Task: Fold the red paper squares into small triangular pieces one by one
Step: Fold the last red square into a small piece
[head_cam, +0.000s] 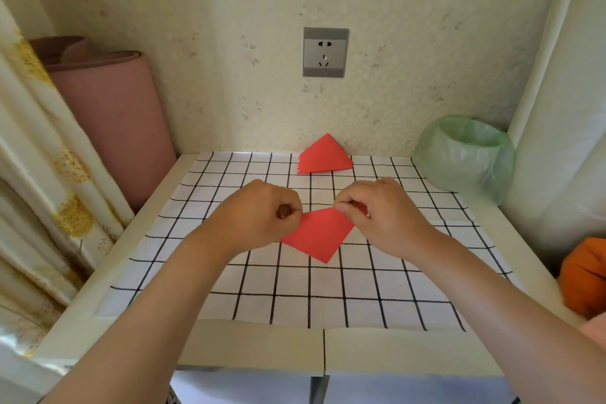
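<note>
Head view: red paper pinched at two corners.
Left grip and right grip each pinch an upper corner; it is flat, turned like a diamond, at mid-worktop; red stack lies behind.

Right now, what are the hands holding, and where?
One red paper square: the left hand pinches its upper left edge, the right hand its upper right corner.

The red paper square looks matt and smooth; the checked cloth is matt; the green bag is thin glossy plastic.
</note>
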